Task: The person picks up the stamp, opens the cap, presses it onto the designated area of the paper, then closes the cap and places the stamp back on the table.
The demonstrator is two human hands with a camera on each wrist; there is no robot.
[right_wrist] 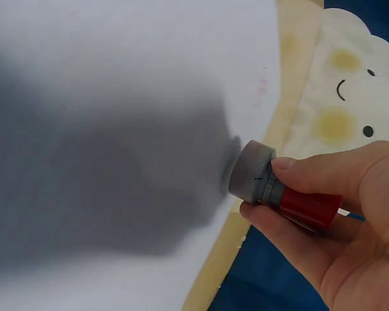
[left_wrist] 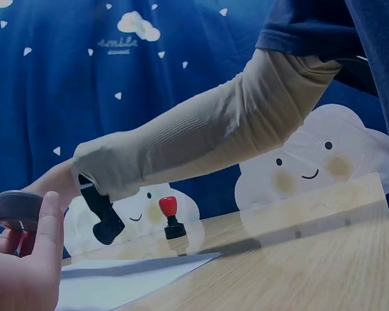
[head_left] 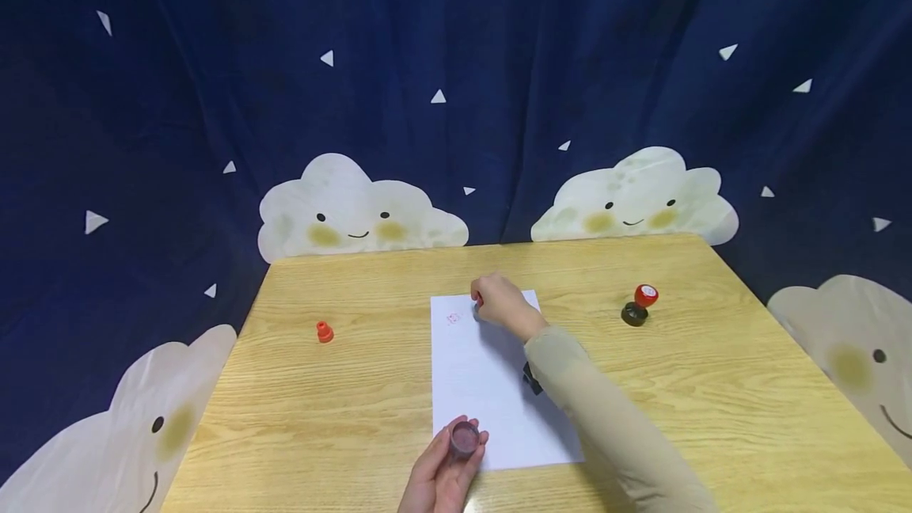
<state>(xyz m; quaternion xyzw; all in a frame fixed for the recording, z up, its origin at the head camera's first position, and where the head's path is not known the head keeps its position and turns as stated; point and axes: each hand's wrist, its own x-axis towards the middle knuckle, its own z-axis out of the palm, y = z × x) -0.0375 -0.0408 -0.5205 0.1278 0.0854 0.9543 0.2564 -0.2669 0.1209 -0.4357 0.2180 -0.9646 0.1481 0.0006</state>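
Note:
My right hand [head_left: 504, 305] is over the far part of a white sheet of paper [head_left: 484, 402]. Between thumb and fingers it grips a stamp [right_wrist: 253, 172] with a red handle and a grey round base. The base faces the paper with a shadow beside it; I cannot tell if they touch. A small red print [head_left: 454, 318] lies just left of this stamp in the head view. My left hand [head_left: 443, 472], palm up over the paper's near edge, holds a dark round cap [head_left: 465, 440] with its hollow side up.
Right of the paper, another stamp [head_left: 636, 312] with a red handle and black base stands on the wooden table [head_left: 356, 410]. A small orange-red piece [head_left: 324, 332] stands on the left. Behind the table hangs a dark blue curtain [head_left: 442, 141] with cloud faces.

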